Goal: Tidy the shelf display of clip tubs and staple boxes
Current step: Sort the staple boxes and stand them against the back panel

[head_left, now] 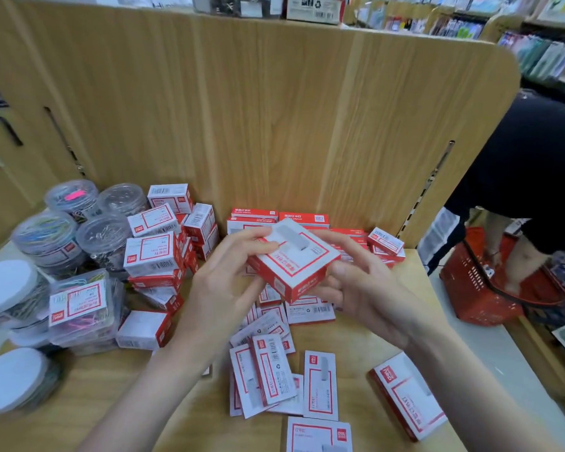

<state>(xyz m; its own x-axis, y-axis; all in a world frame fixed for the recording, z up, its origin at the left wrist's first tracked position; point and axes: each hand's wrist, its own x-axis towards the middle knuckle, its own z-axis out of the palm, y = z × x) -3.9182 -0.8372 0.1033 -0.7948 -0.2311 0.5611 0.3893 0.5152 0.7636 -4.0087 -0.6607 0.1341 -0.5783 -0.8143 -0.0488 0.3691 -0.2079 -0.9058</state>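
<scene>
Both the left hand point(229, 282) and right hand point(362, 278) grip one red-and-white staple box point(294, 259) by its sides, tilted above the scattered boxes on the wooden shelf point(356, 334), seemingly to square it for stacking.

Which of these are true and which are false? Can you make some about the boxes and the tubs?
1. Both hands hold one red-and-white staple box. True: the left hand and right hand grip its sides.
2. The clip tubs stand on the right. False: they stand on the left.
3. Flat small boxes lie scattered near the front of the shelf. True.
4. The basket on the floor is blue. False: it is red.
</scene>
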